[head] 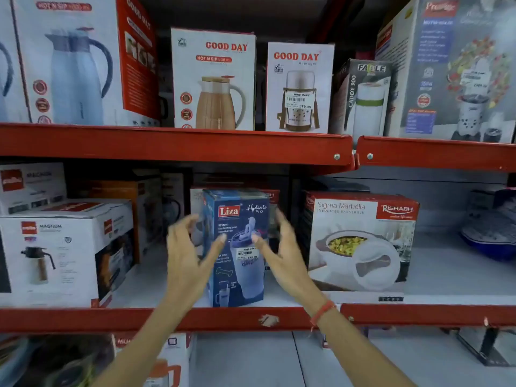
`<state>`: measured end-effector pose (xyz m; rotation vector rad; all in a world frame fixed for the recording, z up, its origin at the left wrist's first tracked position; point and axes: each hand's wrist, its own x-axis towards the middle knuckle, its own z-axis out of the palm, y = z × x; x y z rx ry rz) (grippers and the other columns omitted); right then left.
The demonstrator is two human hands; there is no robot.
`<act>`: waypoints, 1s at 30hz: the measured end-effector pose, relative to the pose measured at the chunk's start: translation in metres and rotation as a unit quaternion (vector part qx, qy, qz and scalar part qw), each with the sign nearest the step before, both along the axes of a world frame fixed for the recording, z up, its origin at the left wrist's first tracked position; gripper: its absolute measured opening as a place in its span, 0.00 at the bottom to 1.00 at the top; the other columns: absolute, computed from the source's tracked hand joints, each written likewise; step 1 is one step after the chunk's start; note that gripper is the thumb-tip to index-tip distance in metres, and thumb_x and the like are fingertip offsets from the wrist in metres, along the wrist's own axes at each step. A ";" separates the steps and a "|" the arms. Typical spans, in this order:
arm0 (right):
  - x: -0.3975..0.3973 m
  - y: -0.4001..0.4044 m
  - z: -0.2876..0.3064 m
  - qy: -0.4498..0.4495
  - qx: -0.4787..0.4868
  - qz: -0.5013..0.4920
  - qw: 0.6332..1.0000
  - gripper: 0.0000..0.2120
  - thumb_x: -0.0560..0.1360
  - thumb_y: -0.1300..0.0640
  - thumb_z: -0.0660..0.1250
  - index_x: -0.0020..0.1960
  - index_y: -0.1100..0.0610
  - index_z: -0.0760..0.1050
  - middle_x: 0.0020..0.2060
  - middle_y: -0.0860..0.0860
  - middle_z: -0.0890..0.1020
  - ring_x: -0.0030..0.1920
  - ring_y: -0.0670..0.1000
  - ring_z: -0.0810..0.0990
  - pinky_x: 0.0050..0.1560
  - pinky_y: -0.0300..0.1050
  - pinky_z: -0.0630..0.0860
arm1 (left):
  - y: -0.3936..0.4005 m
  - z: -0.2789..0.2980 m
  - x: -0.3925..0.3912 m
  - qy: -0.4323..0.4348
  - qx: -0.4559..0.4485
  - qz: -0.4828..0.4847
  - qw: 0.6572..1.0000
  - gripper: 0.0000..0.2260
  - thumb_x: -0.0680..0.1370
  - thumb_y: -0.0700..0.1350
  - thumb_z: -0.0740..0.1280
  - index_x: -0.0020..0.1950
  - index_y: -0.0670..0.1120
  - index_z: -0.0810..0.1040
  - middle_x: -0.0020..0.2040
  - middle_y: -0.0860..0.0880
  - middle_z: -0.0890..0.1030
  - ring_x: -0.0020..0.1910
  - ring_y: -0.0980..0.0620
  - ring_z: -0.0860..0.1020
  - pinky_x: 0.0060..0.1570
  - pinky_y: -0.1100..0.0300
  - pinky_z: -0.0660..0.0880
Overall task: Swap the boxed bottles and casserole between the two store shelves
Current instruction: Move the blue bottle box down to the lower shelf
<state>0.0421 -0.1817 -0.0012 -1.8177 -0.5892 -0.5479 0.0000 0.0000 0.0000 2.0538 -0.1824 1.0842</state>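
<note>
My left hand point(187, 255) and right hand point(282, 251) are both spread wide with fingers loose, flanking the blue Liza bottle box point(237, 247) without gripping it. The box stands upright between my palms at the front of the lower red shelf point(223, 318). Just right of my right hand sits the casserole box point(360, 241), and above my hands the two Good Day boxes, one point(213, 79) beside the other point(299, 88), stand on the upper shelf point(173, 143).

Two hands: left hand point(187, 255), right hand point(282, 251). One blue Liza box point(237, 247), one casserole box point(360, 241). Two Good Day boxes on the upper shelf point(173, 143): jug box point(213, 79), Avenger box point(300, 88). One Fable box point(363, 99). Two Magnum boxes: upper point(32, 185), lower point(58, 258).
</note>
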 end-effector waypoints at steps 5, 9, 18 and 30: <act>0.010 0.013 -0.019 0.137 -0.007 0.073 0.988 0.28 0.80 0.49 0.61 0.76 0.44 0.55 0.68 0.41 0.70 0.72 0.46 0.68 0.69 0.42 0.65 | -0.007 -0.021 0.002 0.230 -0.078 -0.162 0.957 0.36 0.73 0.64 0.59 0.76 0.55 0.49 0.63 0.50 0.76 0.52 0.55 0.79 0.53 0.59 0.76; -0.006 0.012 -0.008 0.097 0.017 0.046 0.994 0.28 0.80 0.52 0.61 0.77 0.47 0.55 0.69 0.45 0.73 0.67 0.42 0.71 0.67 0.41 0.71 | -0.001 -0.012 -0.005 0.191 -0.100 -0.177 0.960 0.30 0.78 0.51 0.59 0.76 0.59 0.46 0.57 0.54 0.77 0.47 0.62 0.79 0.45 0.67 0.79; -0.084 -0.015 -0.001 0.064 0.041 0.084 0.994 0.28 0.78 0.52 0.65 0.75 0.41 0.60 0.67 0.43 0.77 0.67 0.42 0.75 0.65 0.44 0.76 | 0.001 -0.004 -0.076 0.178 -0.132 -0.262 0.939 0.32 0.73 0.55 0.62 0.73 0.65 0.52 0.47 0.78 0.78 0.50 0.75 0.77 0.44 0.69 0.79; -0.193 -0.073 -0.070 0.133 0.120 0.057 0.982 0.30 0.71 0.56 0.71 0.70 0.45 0.68 0.64 0.49 0.80 0.62 0.51 0.81 0.57 0.50 0.80 | -0.034 -0.067 -0.155 0.248 -0.086 -0.283 0.923 0.31 0.73 0.41 0.69 0.74 0.53 0.62 0.57 0.70 0.79 0.57 0.67 0.78 0.51 0.72 0.76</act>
